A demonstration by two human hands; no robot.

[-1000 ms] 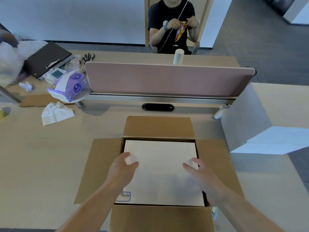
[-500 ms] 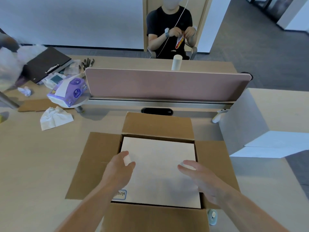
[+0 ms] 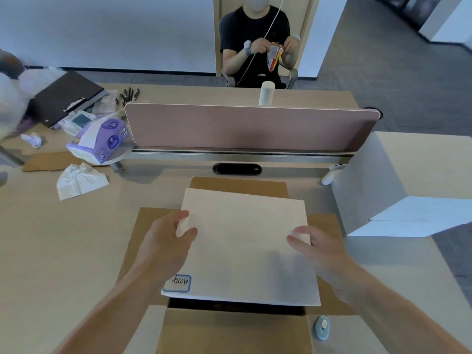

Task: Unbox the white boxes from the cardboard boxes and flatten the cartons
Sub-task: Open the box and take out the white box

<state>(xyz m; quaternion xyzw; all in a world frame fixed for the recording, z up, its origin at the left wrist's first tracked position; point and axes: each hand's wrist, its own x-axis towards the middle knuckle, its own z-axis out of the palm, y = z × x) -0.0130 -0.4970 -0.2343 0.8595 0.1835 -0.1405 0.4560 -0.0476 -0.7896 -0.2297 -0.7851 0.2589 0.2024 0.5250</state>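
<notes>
White box (image 3: 242, 241) spans between left grip (image 3: 166, 241) and right grip (image 3: 319, 249), each clasping a side edge; its carton (image 3: 235, 330) sits directly beneath.

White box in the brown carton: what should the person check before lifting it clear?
1. Left hand grip on the left edge of the white box: ok, thumb on top.
2. Right hand grip on the right edge: ok, thumb on top; fingers below are hidden.
3. Flaps of the cardboard carton folded out: ok.
4. Box bottom clear of the carton: cannot tell.
5. Set-down space: ok on the left of the table; a second white box fills the right.
6. Small blue gadget out of the way: ok, beside the near flap.
</notes>
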